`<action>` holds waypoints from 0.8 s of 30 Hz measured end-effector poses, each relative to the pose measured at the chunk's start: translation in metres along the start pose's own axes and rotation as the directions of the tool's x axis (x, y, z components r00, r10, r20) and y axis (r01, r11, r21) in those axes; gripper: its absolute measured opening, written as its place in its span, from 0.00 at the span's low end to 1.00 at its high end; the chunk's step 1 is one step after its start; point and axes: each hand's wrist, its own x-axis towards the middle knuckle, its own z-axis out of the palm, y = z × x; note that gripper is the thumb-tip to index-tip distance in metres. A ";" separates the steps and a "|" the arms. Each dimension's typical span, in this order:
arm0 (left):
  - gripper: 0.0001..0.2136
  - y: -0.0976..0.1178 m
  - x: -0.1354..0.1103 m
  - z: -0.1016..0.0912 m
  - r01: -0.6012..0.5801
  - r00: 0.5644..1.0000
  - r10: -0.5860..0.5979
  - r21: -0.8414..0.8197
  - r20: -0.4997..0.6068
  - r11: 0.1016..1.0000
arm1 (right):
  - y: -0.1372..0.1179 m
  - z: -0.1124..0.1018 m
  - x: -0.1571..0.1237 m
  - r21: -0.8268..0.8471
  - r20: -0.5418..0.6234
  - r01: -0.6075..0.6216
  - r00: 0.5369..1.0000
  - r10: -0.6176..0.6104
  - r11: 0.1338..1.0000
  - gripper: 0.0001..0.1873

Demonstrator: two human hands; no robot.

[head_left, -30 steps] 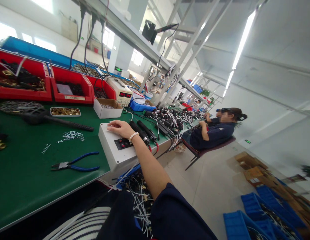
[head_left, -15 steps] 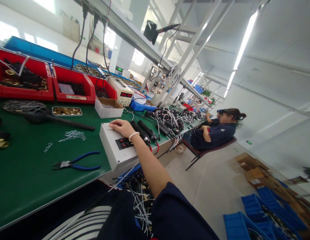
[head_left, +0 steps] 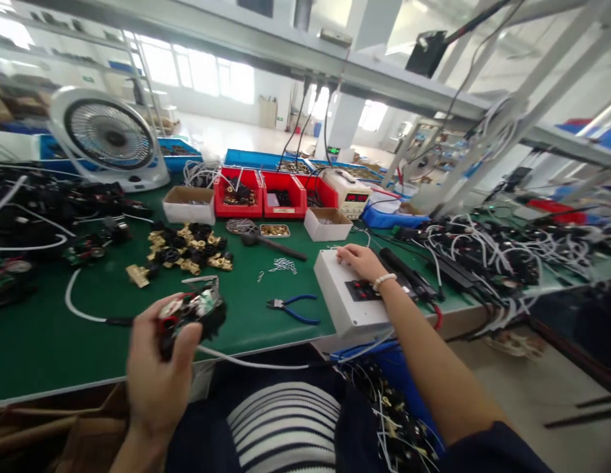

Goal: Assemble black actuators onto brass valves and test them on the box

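Note:
My left hand is closed around a small electronic assembly with a black body, a circuit board and red wires, held above the bench's front edge. A white cable runs from near it toward the right. My right hand rests palm down on a white box, its fingers over the far left edge and nothing seen in them. By its wrist, the box carries a black panel with switches. Left of the box lie blue-handled pliers and a small heap of wire clips.
Brass-and-black fittings are heaped on the green bench. Behind them stand red bins, small cartons, a power supply and a fan. Cabled parts lie on the right. A blue crate sits below.
The view has swung left and levelled. My left hand with the electronic assembly has come into sight, and the co-worker has gone out of clear view. My right hand stays on the white box.

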 end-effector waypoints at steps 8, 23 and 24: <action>0.27 -0.039 0.018 0.043 0.052 0.959 -0.091 0.151 0.267 0.987 | -0.006 -0.002 0.001 -0.007 -0.050 -0.047 0.998 0.047 0.999 0.32; 0.23 -0.089 0.150 -0.009 -0.115 0.963 -0.038 0.536 0.268 0.836 | -0.013 -0.027 -0.022 0.151 -0.222 -0.083 0.968 0.115 0.985 0.38; 0.23 -0.092 0.153 -0.011 -0.094 0.958 -0.078 0.560 0.275 0.823 | -0.019 -0.028 -0.029 0.155 -0.226 -0.075 0.968 0.110 0.985 0.36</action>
